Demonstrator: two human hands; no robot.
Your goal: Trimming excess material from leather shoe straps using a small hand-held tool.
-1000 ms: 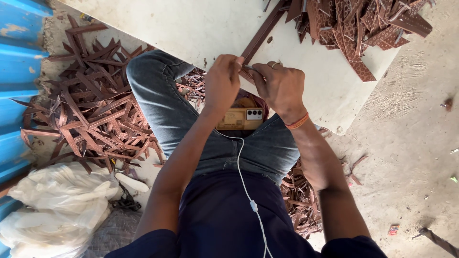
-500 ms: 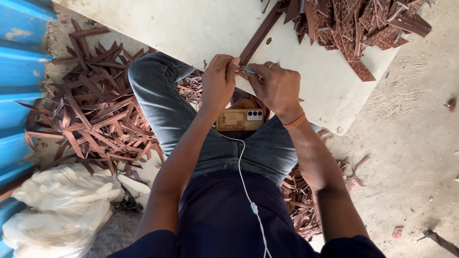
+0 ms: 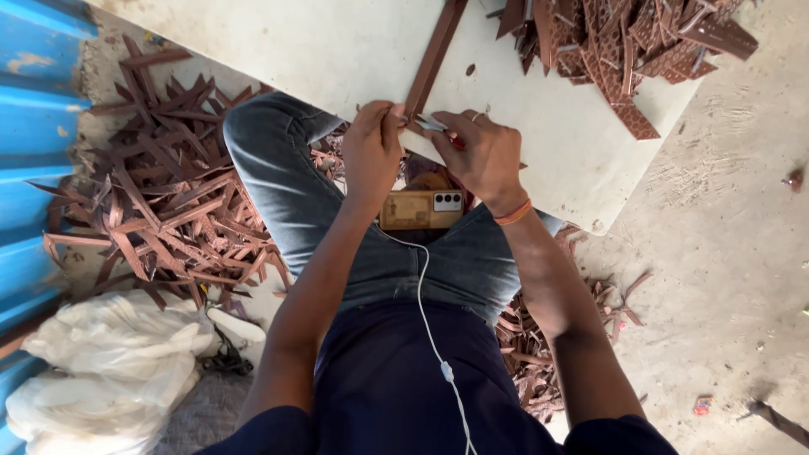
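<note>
A long brown strip (image 3: 434, 55) lies on a pale board (image 3: 337, 50) resting over my knees. My left hand (image 3: 371, 152) pinches the near end of that strip. My right hand (image 3: 484, 156) is closed on a small knife-like tool (image 3: 434, 125) with a metal tip and a red handle, its tip touching the strip's near end. A pile of brown patterned offcuts (image 3: 628, 46) sits on the board's far right. A phone (image 3: 421, 209) lies on my lap, with a white cable (image 3: 434, 337) running down from it.
Many brown scrap strips (image 3: 160, 194) cover the ground at left, and more scraps (image 3: 539, 354) lie by my right leg. A blue corrugated sheet (image 3: 34, 152) stands along the left edge. White plastic bags (image 3: 93, 371) lie at lower left. Bare concrete floor (image 3: 725, 278) spreads to the right.
Both hands stay at the strip's near end, with small shifts of the fingers and tool. The view has tilted slightly.
</note>
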